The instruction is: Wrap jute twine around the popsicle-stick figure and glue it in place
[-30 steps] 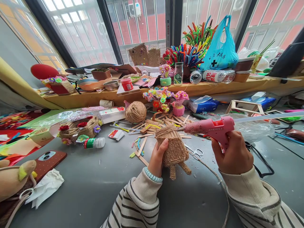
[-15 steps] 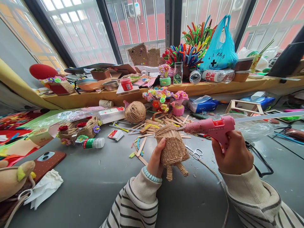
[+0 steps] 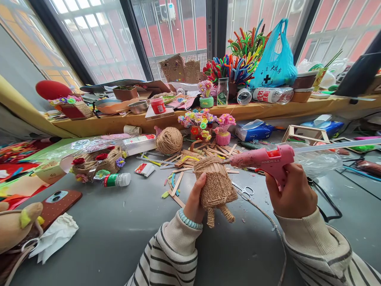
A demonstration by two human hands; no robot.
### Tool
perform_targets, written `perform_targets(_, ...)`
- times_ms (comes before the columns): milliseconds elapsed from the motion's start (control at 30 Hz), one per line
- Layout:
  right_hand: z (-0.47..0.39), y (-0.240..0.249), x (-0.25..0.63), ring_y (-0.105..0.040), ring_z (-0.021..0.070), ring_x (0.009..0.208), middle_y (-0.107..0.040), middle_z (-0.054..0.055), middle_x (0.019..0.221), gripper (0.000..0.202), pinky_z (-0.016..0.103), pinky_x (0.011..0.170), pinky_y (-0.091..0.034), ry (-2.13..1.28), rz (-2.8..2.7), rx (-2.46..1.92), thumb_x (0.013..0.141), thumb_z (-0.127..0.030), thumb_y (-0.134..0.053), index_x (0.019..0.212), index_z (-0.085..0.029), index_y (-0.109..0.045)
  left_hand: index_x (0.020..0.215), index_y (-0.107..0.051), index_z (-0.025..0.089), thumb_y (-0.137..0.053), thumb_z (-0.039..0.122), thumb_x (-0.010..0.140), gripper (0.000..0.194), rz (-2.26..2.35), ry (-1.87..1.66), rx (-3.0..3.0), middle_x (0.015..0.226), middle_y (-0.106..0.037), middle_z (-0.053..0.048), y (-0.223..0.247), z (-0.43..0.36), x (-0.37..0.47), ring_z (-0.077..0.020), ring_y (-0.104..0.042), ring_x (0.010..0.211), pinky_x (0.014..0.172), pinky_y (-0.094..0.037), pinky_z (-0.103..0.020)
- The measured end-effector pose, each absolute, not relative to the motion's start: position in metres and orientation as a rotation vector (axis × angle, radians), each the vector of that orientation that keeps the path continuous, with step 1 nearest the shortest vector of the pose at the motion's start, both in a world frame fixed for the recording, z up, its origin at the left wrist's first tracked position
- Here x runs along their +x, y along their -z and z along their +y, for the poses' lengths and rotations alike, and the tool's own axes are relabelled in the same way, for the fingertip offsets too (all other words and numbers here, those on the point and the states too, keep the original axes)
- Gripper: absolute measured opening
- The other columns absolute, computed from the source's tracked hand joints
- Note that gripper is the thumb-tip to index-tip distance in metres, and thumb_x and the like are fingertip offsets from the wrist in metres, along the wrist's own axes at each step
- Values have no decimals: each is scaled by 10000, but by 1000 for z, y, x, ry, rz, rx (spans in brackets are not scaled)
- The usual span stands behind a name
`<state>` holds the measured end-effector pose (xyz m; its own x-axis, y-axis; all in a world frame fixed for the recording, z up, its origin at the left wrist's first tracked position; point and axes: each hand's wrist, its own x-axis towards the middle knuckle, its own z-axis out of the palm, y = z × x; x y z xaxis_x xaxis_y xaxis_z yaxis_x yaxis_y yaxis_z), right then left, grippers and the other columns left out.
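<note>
My left hand (image 3: 195,200) is closed round a small twine-wrapped craft piece (image 3: 216,190) with two stubby legs pointing down. A bare strip of pale wood shows near its top, between bands of twine. In my right hand (image 3: 293,194) is a pink glue gun (image 3: 263,159), a long clear glue stick (image 3: 336,146) poking out of its back. The gun's nozzle touches or nearly touches the upper right edge of the craft piece. Behind the piece lie scissors (image 3: 245,191), and a strand of twine (image 3: 272,222) runs down the table to the right.
A ball of twine (image 3: 169,140) and scattered wooden sticks (image 3: 190,159) lie beyond my hands. Left are a plastic bottle (image 3: 117,179), a phone (image 3: 61,202) and crumpled tissue (image 3: 56,236). A black cord (image 3: 330,206) loops at right. Small flower pots (image 3: 223,137) stand near the ledge.
Almost nothing differs. The craft piece in my left hand has shifted very slightly left and tilted a touch; the glue gun stays at its upper edge.
</note>
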<state>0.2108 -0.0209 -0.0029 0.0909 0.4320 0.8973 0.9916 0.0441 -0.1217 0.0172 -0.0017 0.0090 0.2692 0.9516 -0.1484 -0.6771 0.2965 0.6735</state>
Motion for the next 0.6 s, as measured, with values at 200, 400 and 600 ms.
perform_targets(200, -20, 3, 211, -651, 188, 634, -629, 64, 862, 224, 247, 445, -394, 824, -1470, -1526, 925, -291, -497, 1103, -161, -459, 873, -713, 95, -798, 400, 645, 390, 567, -1173, 527, 733, -749, -72, -11, -2, 18, -223, -721, 741, 675, -593, -282)
perform_targets(400, -20, 3, 212, -658, 187, 643, -635, 74, 869, 211, 242, 441, -391, 835, -1475, -1501, 922, -280, -498, 1082, -145, -470, 852, -705, 113, -815, 379, 614, 374, 585, -1223, 466, 777, -760, -67, -13, -2, 20, -205, -723, 729, 652, -578, -248)
perform_targets(600, -20, 3, 212, -666, 189, 669, -639, 75, 890, 202, 237, 446, -396, 839, -1473, -1506, 919, -281, -501, 1074, -155, -471, 792, -689, 137, -822, 337, 597, 310, 586, -1244, 434, 729, -750, -39, -16, -3, 21, -189, -716, 698, 628, -571, -235)
